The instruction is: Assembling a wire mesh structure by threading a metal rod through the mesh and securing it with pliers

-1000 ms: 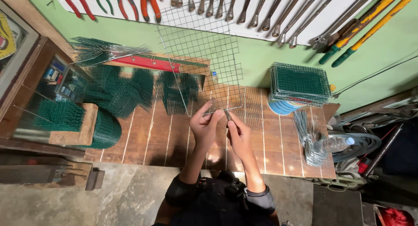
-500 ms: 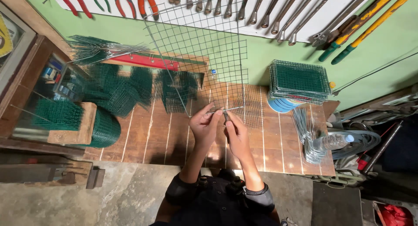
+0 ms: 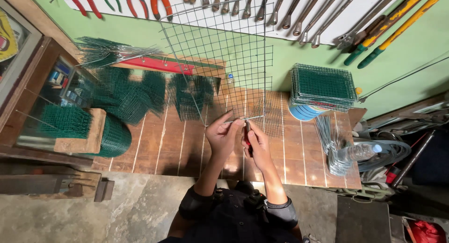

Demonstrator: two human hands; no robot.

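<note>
A large wire mesh panel [image 3: 220, 51] with a silver frame stands raised above the wooden workbench [image 3: 159, 145], its top against the green wall. My left hand [image 3: 223, 135] pinches the panel's lower frame wire near the bottom edge. Close beside it, my right hand [image 3: 255, 142] grips a small dark-handled plier-like tool [image 3: 247, 133] with its tip at the same lower edge. Both hands touch each other over the bench's middle.
Green mesh rolls and pieces [image 3: 126, 95] lie on the bench's left, a wooden block [image 3: 79, 135] beside them. A stack of green mesh panels [image 3: 323, 86] sits on a blue tub at right, wire bundles [image 3: 329, 140] and a plastic bottle [image 3: 358, 152] below it. Tools [image 3: 299, 14] hang on the wall.
The mesh panel has been lifted from lying near the bench up toward the wall. Both hands stay together at its lower edge.
</note>
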